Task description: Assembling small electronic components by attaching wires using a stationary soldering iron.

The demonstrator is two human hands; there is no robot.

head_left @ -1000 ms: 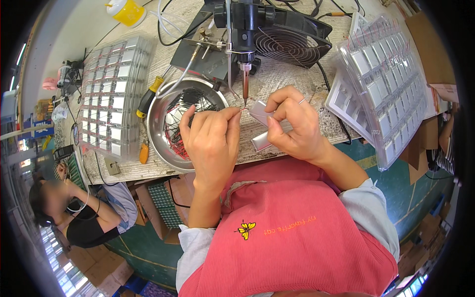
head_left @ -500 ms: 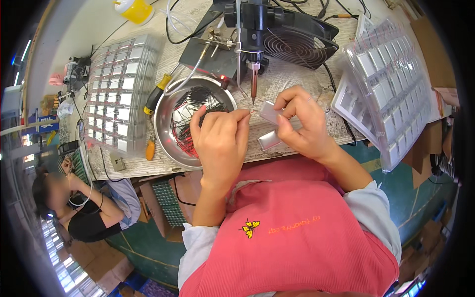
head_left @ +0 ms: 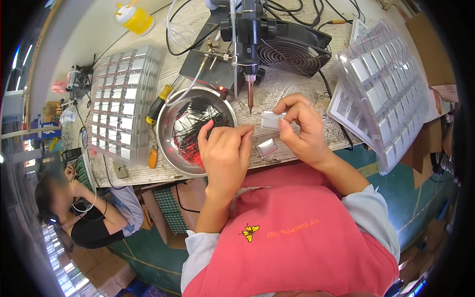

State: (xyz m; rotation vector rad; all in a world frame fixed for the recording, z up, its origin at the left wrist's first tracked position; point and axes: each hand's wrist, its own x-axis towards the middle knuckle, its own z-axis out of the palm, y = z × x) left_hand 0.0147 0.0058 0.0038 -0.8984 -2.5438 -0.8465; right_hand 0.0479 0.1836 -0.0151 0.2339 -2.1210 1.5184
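My right hand (head_left: 304,128) grips a flat silver pouch cell (head_left: 270,120) by its right end, thumb against fingers. A thin dark line, perhaps a lead, crosses its face. My left hand (head_left: 225,148) is closed in a pinch at the cell's left end; a thin wire (head_left: 254,126) barely shows at the fingertips. Just above, a soldering iron (head_left: 251,94) in a stand points its tip down between my hands. A second silver cell (head_left: 267,147) lies on the bench below the held one. Left of my left hand, a metal bowl (head_left: 166,148) holds many black and red wires.
Stacked clear trays of silver cells stand left (head_left: 114,106) and right (head_left: 391,94). Behind the iron sits a black fan (head_left: 294,54). A yellow-black screwdriver (head_left: 158,105) lies beside the bowl. A yellow container (head_left: 134,20) stands at the back. Another person (head_left: 94,213) sits at lower left.
The held cell has turned from tilted to more level, its broad face showing. My hands keep their grips near the iron tip. The whole view has shifted slightly.
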